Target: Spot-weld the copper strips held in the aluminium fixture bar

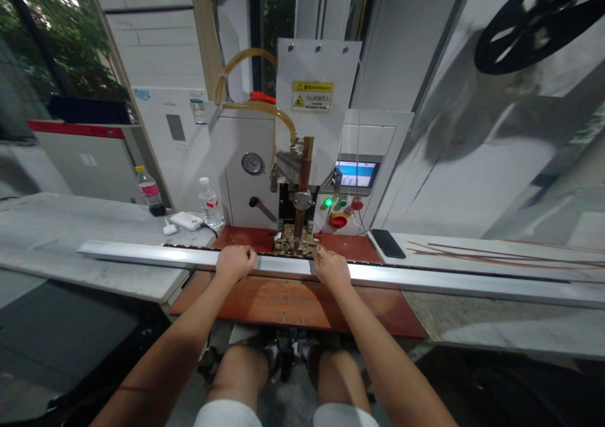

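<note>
A long aluminium rail [425, 279] lies across the bench in front of a white welding machine [302, 137]. My left hand [235, 262] is closed over the rail's top, left of the machine's copper electrode [302, 187]. My right hand [331, 266] grips the rail just right of the electrode, fingers curled on its far edge. The brass fixture [295, 244] under the electrode sits between my hands, behind the rail.
Two water bottles [210, 203] and a white charger [185, 220] stand at the left on the marble bench. A black phone [387, 243] and thin copper strips [496, 254] lie to the right. Red and green buttons [338, 216] are on the machine front. My knees show below the brown plate [293, 304].
</note>
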Motion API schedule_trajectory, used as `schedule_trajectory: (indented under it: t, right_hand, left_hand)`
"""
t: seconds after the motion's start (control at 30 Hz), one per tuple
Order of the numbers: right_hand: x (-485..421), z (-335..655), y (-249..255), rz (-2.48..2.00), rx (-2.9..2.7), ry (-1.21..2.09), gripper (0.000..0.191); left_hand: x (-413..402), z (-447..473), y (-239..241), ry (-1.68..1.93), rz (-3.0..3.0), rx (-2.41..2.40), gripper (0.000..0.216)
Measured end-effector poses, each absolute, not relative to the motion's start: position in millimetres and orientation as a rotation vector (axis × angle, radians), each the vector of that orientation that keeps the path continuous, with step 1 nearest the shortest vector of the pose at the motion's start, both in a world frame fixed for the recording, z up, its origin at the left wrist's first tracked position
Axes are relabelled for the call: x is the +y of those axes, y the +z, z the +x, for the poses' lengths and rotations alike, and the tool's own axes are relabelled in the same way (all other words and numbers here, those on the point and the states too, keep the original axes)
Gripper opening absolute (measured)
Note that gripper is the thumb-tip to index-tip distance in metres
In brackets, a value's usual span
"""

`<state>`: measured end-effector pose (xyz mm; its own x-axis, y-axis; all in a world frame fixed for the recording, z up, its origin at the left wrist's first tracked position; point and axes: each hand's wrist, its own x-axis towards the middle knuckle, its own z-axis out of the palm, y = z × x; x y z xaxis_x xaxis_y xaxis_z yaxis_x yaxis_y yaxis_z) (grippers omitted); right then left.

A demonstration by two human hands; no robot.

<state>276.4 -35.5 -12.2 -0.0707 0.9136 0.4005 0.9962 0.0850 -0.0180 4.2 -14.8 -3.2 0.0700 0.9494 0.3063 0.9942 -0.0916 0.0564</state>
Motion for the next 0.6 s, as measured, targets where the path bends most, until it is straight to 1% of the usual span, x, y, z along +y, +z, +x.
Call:
schedule_trajectory:
  t: [0.17,0.4,0.6]
  right_hand:
    - [-36.8,276.7,-14.1,-1.898,-2.028,-0.382,0.037]
    - [-37.7,277.0,-16.1,-1.893,-2.005,-0.408,0.033]
    - [-37.8,276.4,-15.2,-1.89,-1.999,-0.443,0.034]
  left_hand:
    - [-17.3,3.6,-4.2,-0.452,-2.181,-1.963,0.047]
    - [-19.7,4.3,-4.9,-0.498,-2.167,-1.924,0.042]
    - [-18.1,3.5,-6.0,-0.513,-2.166,-1.905,0.042]
